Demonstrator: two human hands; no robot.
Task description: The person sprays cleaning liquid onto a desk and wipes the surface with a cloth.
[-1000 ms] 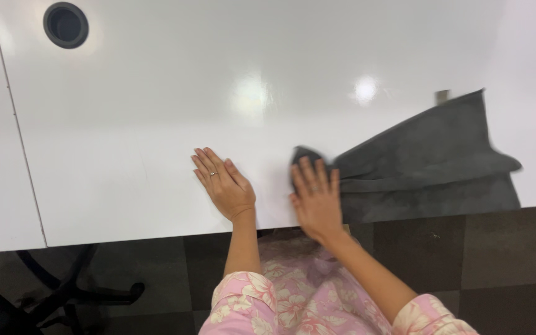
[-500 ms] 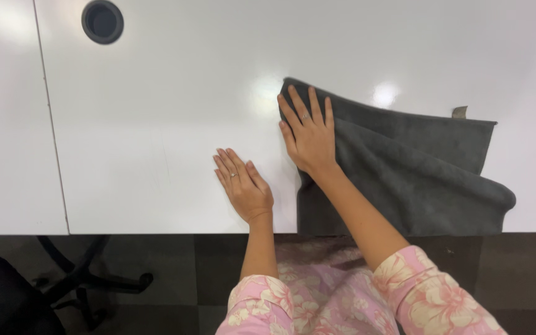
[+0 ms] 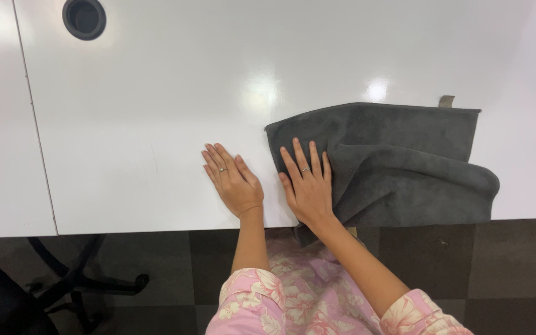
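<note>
A: Nearest the camera, at 6 o'clock, what shows?

B: Pink floral sleeves [image 3: 262, 304] on both forearms, over dark carpet tiles [image 3: 504, 273]. At 8 o'clock a black chair base [image 3: 82, 279] stands on that floor, under the counter's near edge.

A: And the hands?

B: Both lie just past that edge. The left hand [image 3: 234, 183] rests palm down on the bare white counter [image 3: 156, 111], fingers straight and close together, pointing toward 11 o'clock, holding nothing. A ring sits on one finger.

A: The right one?

B: The right hand [image 3: 308, 186] lies just beside the left, at its 3 o'clock, the two apart by a narrow strip of counter. It is flat with the fingers spread a little, pressed on the near left part of the grey cloth [image 3: 398, 161]. It grips nothing; the palm only bears down. It wears a ring too.

A: Where is the cloth?

B: On the counter, right of centre, stretching from the right hand toward 3 o'clock. Its far edge lies straight, its right side is bunched into folds, and a bit of it hangs over the near edge below the right wrist. A small tan tag [image 3: 446, 101] sticks out at its far right corner.

A: Farther off?

B: At 11 o'clock, a round black cable hole [image 3: 84, 17] in the counter. A thin seam [image 3: 32, 124] runs down the counter at the left.
</note>
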